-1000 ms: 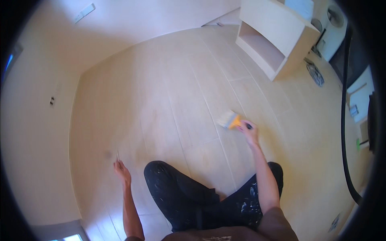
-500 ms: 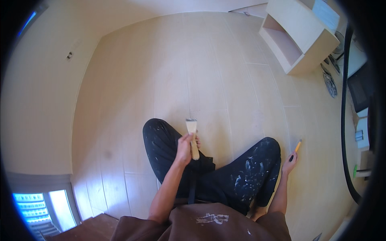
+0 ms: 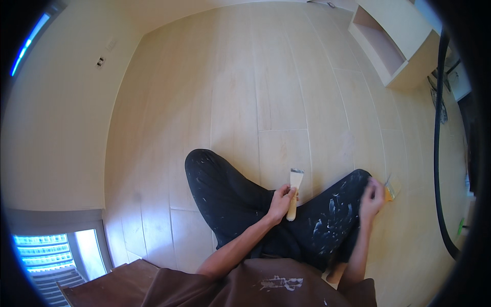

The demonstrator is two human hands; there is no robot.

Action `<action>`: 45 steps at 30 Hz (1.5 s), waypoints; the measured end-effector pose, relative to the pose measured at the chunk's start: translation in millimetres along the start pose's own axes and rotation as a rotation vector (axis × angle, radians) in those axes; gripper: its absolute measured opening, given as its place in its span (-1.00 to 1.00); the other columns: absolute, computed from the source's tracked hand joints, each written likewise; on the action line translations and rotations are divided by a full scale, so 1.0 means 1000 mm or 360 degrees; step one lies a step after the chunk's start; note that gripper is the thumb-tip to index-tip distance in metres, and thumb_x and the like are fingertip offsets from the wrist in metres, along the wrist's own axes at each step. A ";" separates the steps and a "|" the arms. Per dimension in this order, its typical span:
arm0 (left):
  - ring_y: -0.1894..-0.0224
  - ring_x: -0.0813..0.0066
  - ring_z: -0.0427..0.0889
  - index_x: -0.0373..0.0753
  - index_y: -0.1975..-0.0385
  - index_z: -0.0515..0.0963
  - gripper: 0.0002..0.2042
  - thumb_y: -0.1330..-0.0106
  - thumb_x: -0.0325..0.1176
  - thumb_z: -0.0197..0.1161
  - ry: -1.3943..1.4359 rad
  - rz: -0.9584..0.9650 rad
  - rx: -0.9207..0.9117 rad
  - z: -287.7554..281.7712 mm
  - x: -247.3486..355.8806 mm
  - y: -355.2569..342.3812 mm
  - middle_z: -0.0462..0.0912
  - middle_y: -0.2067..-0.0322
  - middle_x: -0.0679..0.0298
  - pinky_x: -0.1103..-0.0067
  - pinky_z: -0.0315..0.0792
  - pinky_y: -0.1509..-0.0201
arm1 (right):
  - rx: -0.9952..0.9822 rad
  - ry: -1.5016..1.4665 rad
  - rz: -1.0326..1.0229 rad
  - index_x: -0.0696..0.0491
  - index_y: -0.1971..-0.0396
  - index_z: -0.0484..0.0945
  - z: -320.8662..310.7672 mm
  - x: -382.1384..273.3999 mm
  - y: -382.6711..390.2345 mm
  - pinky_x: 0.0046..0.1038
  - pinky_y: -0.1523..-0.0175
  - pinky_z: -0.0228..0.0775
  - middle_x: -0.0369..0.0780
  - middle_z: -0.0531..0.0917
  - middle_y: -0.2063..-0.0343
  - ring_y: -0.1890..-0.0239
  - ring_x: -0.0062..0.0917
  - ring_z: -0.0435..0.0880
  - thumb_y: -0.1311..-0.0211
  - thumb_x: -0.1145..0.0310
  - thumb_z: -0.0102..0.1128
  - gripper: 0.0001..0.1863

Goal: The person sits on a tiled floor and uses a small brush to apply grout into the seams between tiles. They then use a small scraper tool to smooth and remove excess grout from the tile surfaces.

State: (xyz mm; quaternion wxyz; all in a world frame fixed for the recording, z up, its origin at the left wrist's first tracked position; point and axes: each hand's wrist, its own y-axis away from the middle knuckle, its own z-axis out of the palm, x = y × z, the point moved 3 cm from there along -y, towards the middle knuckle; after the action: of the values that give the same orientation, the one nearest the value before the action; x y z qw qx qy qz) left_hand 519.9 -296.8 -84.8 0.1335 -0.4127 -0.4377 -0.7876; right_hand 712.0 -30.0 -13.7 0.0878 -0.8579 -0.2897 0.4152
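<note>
While I watched remotely, left hand (image 3: 281, 203) was clamped on the pale scraper (image 3: 296, 179) between the knees (image 3: 200, 159). Right hand (image 3: 372, 201) sat apart, yellow brush (image 3: 392, 189) just beside it, well off the floor's (image 3: 169, 128) left edge; I couldn't tell if gripped.

- Light pours through the window (image 3: 43, 250), low on my left, burning blue-white!
- Glare slicks the floor (image 3: 153, 233) beside it.
- Soft shadow hugs my left knee (image 3: 202, 158).
- My right hand (image 3: 372, 202) looks smeared, the brush (image 3: 393, 189) beside it soft too.
- Fisheye bends the floor's far edge; black swallows the corners.
</note>
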 end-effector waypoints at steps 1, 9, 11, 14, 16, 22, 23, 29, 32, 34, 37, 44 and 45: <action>0.26 0.55 0.63 -0.35 -0.03 0.58 -0.73 -0.64 -0.26 0.11 -0.0007 -0.0002 -0.0059 0.000 0.010 0.000 0.76 0.22 0.18 0.54 0.55 0.11 | -0.0216 -0.0053 -0.0030 0.23 0.11 0.70 0.028 -0.041 0.011 -0.35 0.00 0.61 -0.12 0.79 0.30 0.24 -0.36 0.78 -0.40 0.48 0.22 -0.81; -0.04 0.26 0.72 -0.28 -0.05 0.68 -0.76 -0.48 -0.38 0.27 -0.1216 0.1061 0.0654 -0.142 0.095 0.098 0.76 0.05 0.11 0.36 0.56 -0.16 | -0.1401 -0.1200 0.1156 0.16 0.00 0.56 0.189 -0.142 0.090 -0.48 0.45 0.57 -0.15 0.72 0.39 0.57 -0.54 0.68 -0.60 0.26 0.13 -0.74; -0.07 0.08 0.65 -0.28 -0.01 0.68 -0.79 -0.44 -0.46 0.27 -0.0943 0.1064 0.1353 -0.239 0.082 0.122 0.69 -0.05 0.06 0.32 0.49 -0.22 | -0.1341 -0.1106 0.1106 0.14 -0.03 0.52 0.184 -0.125 0.084 -0.51 0.50 0.53 -0.17 0.69 0.42 0.60 -0.58 0.63 -0.60 0.29 0.13 -0.76; -0.37 -0.05 0.37 -0.18 -0.33 0.49 -0.58 -0.50 -0.34 0.19 -0.1767 0.0517 0.1984 -0.334 0.018 0.132 0.38 -0.37 -0.04 0.15 0.25 -0.42 | -0.1356 -0.0993 0.1017 0.13 -0.15 0.48 0.178 -0.115 0.067 -0.52 0.49 0.49 -0.19 0.66 0.45 0.60 -0.60 0.61 -0.55 0.41 0.16 -0.73; -0.51 -0.10 0.17 -0.13 -0.45 0.37 -0.48 -0.51 -0.28 0.16 -0.1981 0.0041 0.1947 -0.364 -0.032 0.130 0.20 -0.48 -0.08 0.03 0.11 -0.50 | -0.1367 -0.0898 0.0833 0.11 -0.28 0.44 0.182 -0.125 0.047 -0.52 0.45 0.50 -0.18 0.68 0.43 0.55 -0.59 0.65 -0.51 0.46 0.17 -0.61; -0.62 -0.07 -0.03 -0.03 -0.53 0.26 -0.44 -0.55 -0.14 0.05 -0.1931 0.0261 0.1961 -0.376 -0.071 0.129 0.08 -0.56 -0.02 -0.09 -0.06 -0.55 | -0.1065 -0.0631 0.0438 -0.01 -0.54 0.20 0.166 -0.177 -0.028 -0.50 0.32 0.59 -0.09 0.74 0.28 0.40 -0.54 0.74 -0.44 0.59 0.17 -0.28; -0.62 -0.06 -0.03 -0.01 -0.55 0.24 -0.42 -0.53 -0.16 0.06 -0.1972 0.0236 0.1947 -0.374 -0.068 0.130 0.09 -0.56 -0.01 -0.12 -0.05 -0.54 | -0.0954 -0.0618 0.0441 -0.01 -0.54 0.21 0.157 -0.180 -0.039 -0.50 0.32 0.60 -0.09 0.74 0.28 0.41 -0.54 0.74 -0.45 0.59 0.16 -0.30; -0.62 -0.10 0.01 -0.06 -0.54 0.27 -0.40 -0.49 -0.21 0.12 -0.1973 0.0205 0.1914 -0.379 -0.062 0.128 0.13 -0.55 -0.02 -0.09 0.00 -0.52 | -0.0767 -0.0656 0.0714 -0.01 -0.46 0.31 0.135 -0.163 -0.030 -0.48 0.43 0.59 -0.13 0.71 0.33 0.51 -0.55 0.68 -0.49 0.58 0.11 -0.42; -0.61 -0.09 0.03 -0.01 -0.54 0.29 -0.39 -0.50 -0.14 0.16 -0.1956 0.0260 0.1895 -0.385 -0.069 0.130 0.15 -0.55 0.01 -0.09 0.02 -0.52 | -0.0947 -0.0622 0.0755 0.02 -0.42 0.37 0.158 -0.150 0.007 -0.49 0.51 0.53 -0.17 0.68 0.37 0.55 -0.60 0.64 -0.50 0.54 0.14 -0.47; -0.61 -0.07 0.04 0.04 -0.54 0.30 -0.38 -0.48 -0.11 0.20 -0.1940 0.0261 0.1923 -0.390 -0.076 0.129 0.17 -0.55 0.03 -0.09 0.03 -0.51 | -0.1070 -0.0568 0.0729 0.06 -0.40 0.40 0.169 -0.144 0.047 -0.50 0.53 0.48 -0.20 0.66 0.39 0.56 -0.64 0.62 -0.50 0.52 0.16 -0.49; -0.60 0.01 0.10 0.12 -0.51 0.35 -0.36 -0.40 -0.17 0.31 -0.1995 0.0163 0.2067 -0.398 -0.086 0.124 0.23 -0.52 0.08 -0.08 0.07 -0.48 | -0.1246 -0.0497 0.0680 0.06 -0.38 0.43 0.175 -0.139 0.115 -0.52 0.54 0.48 -0.26 0.62 0.43 0.59 -0.66 0.60 -0.50 0.51 0.17 -0.51; -0.57 0.01 0.19 0.11 -0.45 0.41 -0.39 -0.36 -0.21 0.32 -0.2074 0.0271 0.2190 -0.414 -0.101 0.119 0.33 -0.47 0.12 -0.13 0.17 -0.43 | -0.1447 -0.0743 0.0867 0.10 -0.36 0.49 0.167 -0.142 0.216 -0.54 0.52 0.49 -0.22 0.68 0.44 0.63 -0.67 0.60 -0.49 0.45 0.21 -0.52; -0.57 0.01 0.19 0.11 -0.45 0.41 -0.39 -0.37 -0.21 0.31 -0.2089 0.0259 0.2186 -0.415 -0.101 0.119 0.33 -0.47 0.12 -0.14 0.17 -0.43 | -0.1425 -0.0811 0.0902 0.11 -0.38 0.47 0.163 -0.142 0.216 -0.52 0.52 0.51 -0.21 0.67 0.49 0.65 -0.66 0.59 -0.48 0.43 0.23 -0.50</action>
State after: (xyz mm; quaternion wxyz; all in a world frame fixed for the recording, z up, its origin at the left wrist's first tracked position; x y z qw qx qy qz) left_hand 429.5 -713.1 -208.3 0.1288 -0.6329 -0.7623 0.0420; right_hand 610.1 -302.3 -108.1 -0.4700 -0.7285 -0.2082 0.4528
